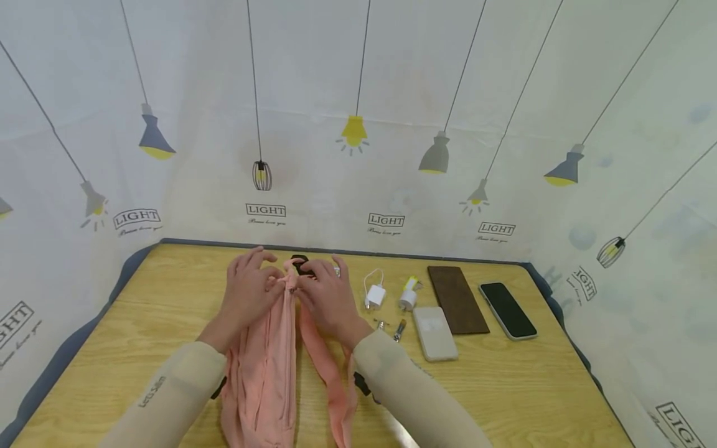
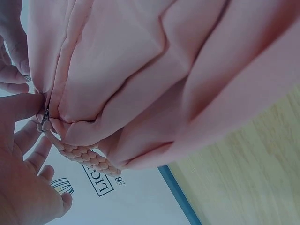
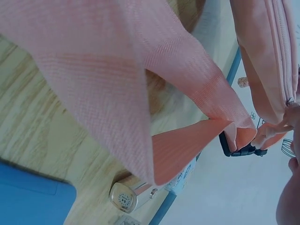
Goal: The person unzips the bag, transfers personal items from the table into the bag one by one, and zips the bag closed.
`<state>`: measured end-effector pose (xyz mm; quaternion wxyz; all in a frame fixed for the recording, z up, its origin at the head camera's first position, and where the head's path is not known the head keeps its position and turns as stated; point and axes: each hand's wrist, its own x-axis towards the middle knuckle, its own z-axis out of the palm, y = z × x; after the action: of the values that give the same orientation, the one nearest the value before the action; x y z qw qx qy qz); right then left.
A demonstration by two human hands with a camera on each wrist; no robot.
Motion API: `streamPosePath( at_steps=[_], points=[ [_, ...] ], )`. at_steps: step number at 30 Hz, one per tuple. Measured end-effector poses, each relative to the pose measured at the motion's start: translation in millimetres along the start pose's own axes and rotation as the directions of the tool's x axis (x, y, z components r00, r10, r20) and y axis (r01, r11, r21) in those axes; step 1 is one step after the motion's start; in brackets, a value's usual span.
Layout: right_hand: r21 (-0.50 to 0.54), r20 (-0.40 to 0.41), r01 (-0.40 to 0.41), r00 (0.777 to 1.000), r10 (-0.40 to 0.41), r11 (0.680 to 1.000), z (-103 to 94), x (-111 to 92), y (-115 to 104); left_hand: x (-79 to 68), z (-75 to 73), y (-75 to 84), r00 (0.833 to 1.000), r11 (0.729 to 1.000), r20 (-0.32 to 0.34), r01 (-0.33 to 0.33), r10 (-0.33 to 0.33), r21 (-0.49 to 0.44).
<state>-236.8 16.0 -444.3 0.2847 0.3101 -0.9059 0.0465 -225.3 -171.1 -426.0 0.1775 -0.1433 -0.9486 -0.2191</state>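
Observation:
A pink fabric bag [image 1: 263, 379] stands on the table with its top zipper running lengthwise. At its far end my left hand [image 1: 252, 289] pinches by the zipper slider, between thumb and forefinger. In the left wrist view, the zipper slider [image 2: 46, 115] sits at the fingertips of the left hand [image 2: 28, 164], with a braided pink pull [image 2: 89, 157] hanging below. My right hand [image 1: 327, 295] pinches the same end of the bag from the right; its fingertips are partly hidden. A wide pink strap [image 3: 197, 79] with a black buckle [image 3: 241, 150] hangs beside the bag.
To the right lie a white charger [image 1: 375, 295], another charger [image 1: 409, 298], a pale power bank [image 1: 435, 334], a dark brown flat case [image 1: 458, 300] and a phone [image 1: 508, 311]. Small metallic items [image 1: 399, 330] lie near my right forearm. A printed cloth wall [image 1: 313, 186] borders the table.

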Motion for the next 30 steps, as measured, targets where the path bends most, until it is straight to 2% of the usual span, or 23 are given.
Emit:
streamPosePath(
  at_steps=[10, 25, 30],
  points=[
    [0.091, -0.076, 0.007, 0.997, 0.000, 0.996, 5.0, 0.1, 1.3, 0.2, 2.8, -3.7, 1.000, 1.000, 0.002, 0.001, -0.001, -0.002],
    [0.093, -0.066, 0.055, 0.997, -0.049, 0.994, 5.8, -1.6, 3.1, -0.1, 2.8, -4.8, 1.000, 1.000, 0.008, 0.008, -0.008, -0.005],
    [0.079, -0.035, 0.062, 0.998, -0.059, 0.995, 3.8, -3.8, 1.6, 2.4, 1.5, -5.5, 1.000, 1.000, 0.011, 0.021, -0.021, -0.007]
  ],
)
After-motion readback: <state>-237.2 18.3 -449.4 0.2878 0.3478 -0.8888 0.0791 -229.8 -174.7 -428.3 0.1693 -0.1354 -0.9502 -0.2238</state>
